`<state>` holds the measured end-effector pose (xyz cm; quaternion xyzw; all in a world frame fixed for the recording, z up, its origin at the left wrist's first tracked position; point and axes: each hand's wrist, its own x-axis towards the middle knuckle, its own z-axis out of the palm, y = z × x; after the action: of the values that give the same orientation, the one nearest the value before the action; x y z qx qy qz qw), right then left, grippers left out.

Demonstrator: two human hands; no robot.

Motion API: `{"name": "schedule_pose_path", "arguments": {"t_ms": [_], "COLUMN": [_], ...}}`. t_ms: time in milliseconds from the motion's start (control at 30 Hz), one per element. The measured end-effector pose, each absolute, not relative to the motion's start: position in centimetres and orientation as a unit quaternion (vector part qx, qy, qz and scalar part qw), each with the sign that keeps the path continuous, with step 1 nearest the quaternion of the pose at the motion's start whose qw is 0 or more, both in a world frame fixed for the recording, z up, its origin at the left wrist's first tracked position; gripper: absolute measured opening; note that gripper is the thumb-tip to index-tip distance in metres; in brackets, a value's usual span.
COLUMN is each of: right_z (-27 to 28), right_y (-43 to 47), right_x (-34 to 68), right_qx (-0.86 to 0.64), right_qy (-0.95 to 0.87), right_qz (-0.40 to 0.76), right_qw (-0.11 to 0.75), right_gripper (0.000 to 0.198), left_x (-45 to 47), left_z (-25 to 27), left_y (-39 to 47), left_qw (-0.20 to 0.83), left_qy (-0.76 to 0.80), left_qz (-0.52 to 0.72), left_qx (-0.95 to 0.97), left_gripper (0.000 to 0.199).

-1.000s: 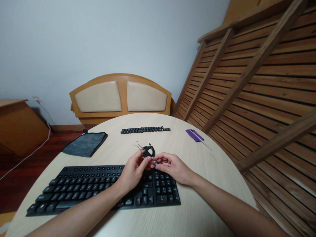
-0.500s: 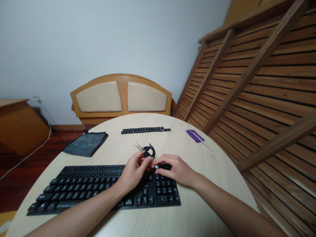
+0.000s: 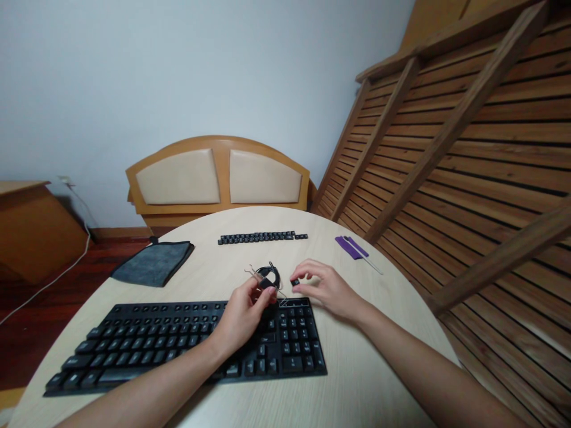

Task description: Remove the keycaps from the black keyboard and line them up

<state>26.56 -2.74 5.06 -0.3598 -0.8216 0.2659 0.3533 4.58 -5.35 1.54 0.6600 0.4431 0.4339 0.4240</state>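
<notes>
A black keyboard [image 3: 129,342] lies across the near part of the table, its top row of key spots bare of caps. My left hand [image 3: 243,312], over its right half, is closed on a wire keycap puller [image 3: 266,283] with a dark middle; wire loops stick out at both ends. To the right, just above the keyboard's back edge, my right hand [image 3: 329,289] pinches a small black keycap [image 3: 295,282] between thumb and fingers. Behind the puller lies the keyboard's coiled black cable [image 3: 277,276].
Loose keycaps [image 3: 256,238] stand in rows on the far part of the round table [image 3: 205,267]. A grey cloth pouch [image 3: 154,264] is at the left. On the right, a thin brush [image 3: 368,262] rests across a purple cloth [image 3: 350,247]. Wooden slats [image 3: 446,148] lean beyond the table.
My right hand has moved up and away from the keyboard's top right corner, with a keycap now showing in its fingers. My left hand stays nearly in place with the puller.
</notes>
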Motion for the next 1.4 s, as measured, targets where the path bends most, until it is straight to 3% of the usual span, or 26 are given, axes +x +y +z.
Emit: {"name": "schedule_pose_path", "arguments": {"t_ms": [100, 200, 500, 1400], "right_z": [4.6, 3.5, 0.8, -1.6], "right_y": [0.7, 4.9, 12.8, 15.2], "right_x": [28.4, 30.5, 32.9, 33.3], "right_qx": [-0.444, -0.552, -0.665, -0.679], "right_qy": [-0.786, -0.756, -0.689, -0.67], "right_qz": [0.217, 0.141, 0.042, 0.064], "right_qw": [0.373, 0.323, 0.285, 0.293], "right_gripper": [0.019, 0.02, 0.019, 0.025], "left_x": [4.7, 4.8, 4.7, 4.8], "left_z": [1.6, 1.7, 1.6, 1.8], "left_y": [-5.4, -5.5, -5.4, -5.4], "left_qw": [0.389, 0.369, 0.385, 0.388], "left_qy": [0.453, 0.457, 0.462, 0.458], "left_qz": [0.411, 0.394, 0.382, 0.387], "left_qx": [0.689, 0.707, 0.702, 0.699], "left_gripper": [0.024, 0.023, 0.027, 0.025]}}
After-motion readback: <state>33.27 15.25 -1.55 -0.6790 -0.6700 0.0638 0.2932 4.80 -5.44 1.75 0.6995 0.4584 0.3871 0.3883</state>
